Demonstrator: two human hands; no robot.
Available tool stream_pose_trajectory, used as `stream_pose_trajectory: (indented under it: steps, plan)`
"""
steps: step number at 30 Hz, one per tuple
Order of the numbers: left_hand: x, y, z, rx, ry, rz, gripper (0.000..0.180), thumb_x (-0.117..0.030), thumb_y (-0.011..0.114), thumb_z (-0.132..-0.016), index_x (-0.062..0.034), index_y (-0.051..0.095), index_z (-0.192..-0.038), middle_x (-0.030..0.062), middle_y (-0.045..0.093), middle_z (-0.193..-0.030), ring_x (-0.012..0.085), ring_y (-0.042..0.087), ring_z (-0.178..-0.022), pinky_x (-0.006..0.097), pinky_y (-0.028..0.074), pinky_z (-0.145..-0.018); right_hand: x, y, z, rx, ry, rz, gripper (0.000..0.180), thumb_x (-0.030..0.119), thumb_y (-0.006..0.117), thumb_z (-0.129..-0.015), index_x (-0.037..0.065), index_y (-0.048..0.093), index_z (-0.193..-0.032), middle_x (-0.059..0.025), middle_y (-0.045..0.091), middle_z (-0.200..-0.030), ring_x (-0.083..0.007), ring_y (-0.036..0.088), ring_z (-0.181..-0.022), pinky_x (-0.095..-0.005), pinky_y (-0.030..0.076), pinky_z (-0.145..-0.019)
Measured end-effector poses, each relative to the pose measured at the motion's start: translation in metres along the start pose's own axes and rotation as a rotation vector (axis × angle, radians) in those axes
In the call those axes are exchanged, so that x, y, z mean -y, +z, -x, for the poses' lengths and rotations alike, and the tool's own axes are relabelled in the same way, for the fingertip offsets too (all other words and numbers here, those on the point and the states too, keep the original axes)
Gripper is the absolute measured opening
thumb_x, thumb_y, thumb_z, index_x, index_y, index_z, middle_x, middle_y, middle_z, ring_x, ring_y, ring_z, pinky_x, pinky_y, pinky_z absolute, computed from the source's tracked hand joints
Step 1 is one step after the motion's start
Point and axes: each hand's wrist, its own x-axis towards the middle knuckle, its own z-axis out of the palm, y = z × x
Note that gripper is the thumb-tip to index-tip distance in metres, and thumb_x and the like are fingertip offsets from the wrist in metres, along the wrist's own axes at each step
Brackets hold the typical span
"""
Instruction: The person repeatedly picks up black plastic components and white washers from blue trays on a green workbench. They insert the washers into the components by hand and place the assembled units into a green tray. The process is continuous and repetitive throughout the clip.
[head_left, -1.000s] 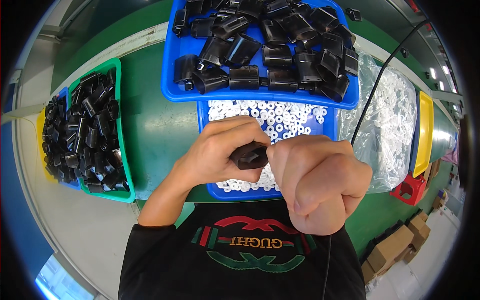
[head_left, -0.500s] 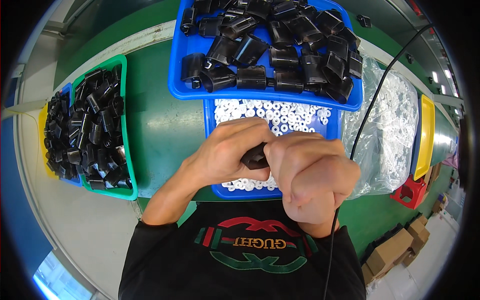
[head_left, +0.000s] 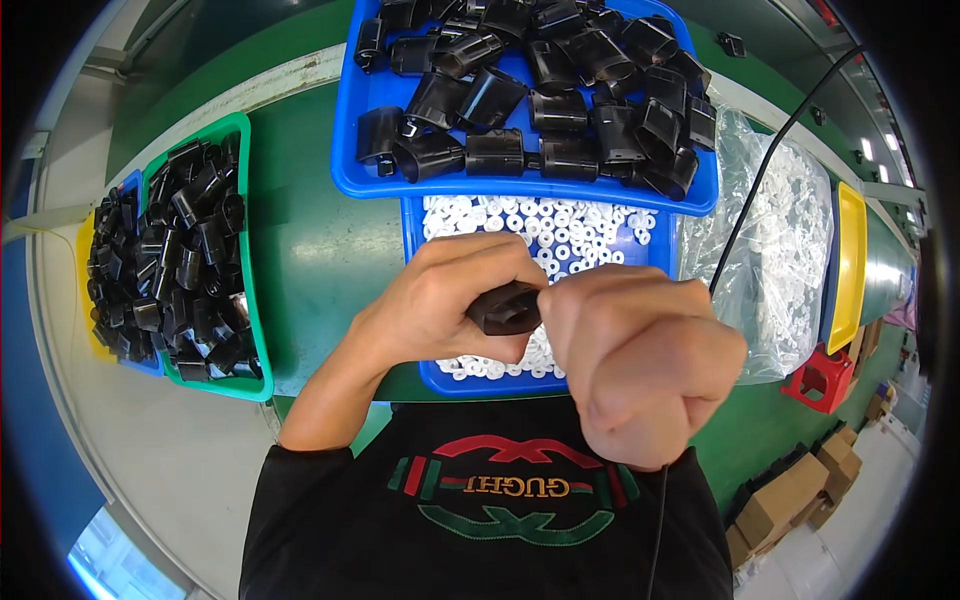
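Note:
My left hand (head_left: 455, 300) wraps round a black hollow plastic part (head_left: 507, 312), its open end tilted towards me. Close against that part's right side, my right hand (head_left: 645, 355) is closed with curled fingers; whatever it grips is hidden behind the knuckles. Both hands are over a blue tray (head_left: 430, 377) of small white plastic rings (head_left: 545, 225). Beyond it, a larger blue tray (head_left: 350, 150) rests over the ring tray's far edge, heaped with similar black plastic parts (head_left: 495, 152).
At the left stand a green tray (head_left: 262, 350) and a yellow tray (head_left: 88, 245), near more black parts. A clear plastic bag (head_left: 745, 300) of white rings lies right, beside a yellow tray (head_left: 850, 265). A black cable (head_left: 745, 210) hangs across the right side. A red stool (head_left: 820, 380) stands beyond.
My right hand has shifted a little right and towards me. The black part has moved slightly left in my left hand, and more of it shows between the hands.

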Motion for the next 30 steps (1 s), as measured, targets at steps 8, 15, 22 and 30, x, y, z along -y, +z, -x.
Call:
stream_pose_trajectory:
  steps: [8, 15, 22, 30]
  plan:
    - [-0.0042, -0.0007, 0.0006, 0.012, 0.001, 0.031, 0.04, -0.002, 0.077, -0.055, -0.0033, 0.062, -0.092, 0.0083, 0.055, -0.074, 0.027, 0.055, -0.067, 0.035, 0.045, -0.059, -0.0027, 0.002, 0.0012, 0.001, -0.006, -0.015, 0.018, -0.012, 0.047, -0.052, 0.003, 0.053, -0.061, -0.003, 0.039, -0.056, -0.0156, 0.031, -0.044, -0.0293, 0.021, -0.04]
    - [-0.0037, 0.0005, 0.0, -0.004, 0.047, 0.03, 0.039, -0.002, 0.077, -0.056, -0.0028, 0.062, -0.092, 0.0087, 0.056, -0.075, 0.0279, 0.055, -0.067, 0.036, 0.046, -0.06, -0.0035, 0.0052, 0.0032, 0.005, -0.068, -0.008, 0.014, -0.011, 0.052, -0.055, 0.001, 0.054, -0.063, -0.0045, 0.04, -0.056, -0.017, 0.033, -0.045, -0.0293, 0.021, -0.041]
    - [-0.007, -0.0002, -0.0001, 0.002, 0.04, 0.031, 0.036, -0.003, 0.077, -0.057, -0.0029, 0.061, -0.09, 0.0097, 0.056, -0.075, 0.0291, 0.056, -0.068, 0.036, 0.046, -0.06, -0.0005, 0.0071, 0.0049, 0.002, -0.069, 0.007, 0.014, -0.011, 0.054, -0.059, 0.001, 0.055, -0.065, -0.0046, 0.039, -0.056, -0.0177, 0.035, -0.045, -0.0298, 0.023, -0.041]
    - [-0.0081, -0.0016, 0.0006, 0.007, 0.041, 0.017, 0.036, -0.003, 0.077, -0.058, -0.0027, 0.061, -0.09, 0.0102, 0.056, -0.076, 0.0298, 0.056, -0.069, 0.037, 0.047, -0.06, -0.0015, 0.0058, 0.0045, 0.027, -0.072, 0.036, 0.016, -0.012, 0.055, -0.058, 0.002, 0.056, -0.067, -0.0045, 0.04, -0.056, -0.018, 0.037, -0.045, -0.0296, 0.025, -0.041]
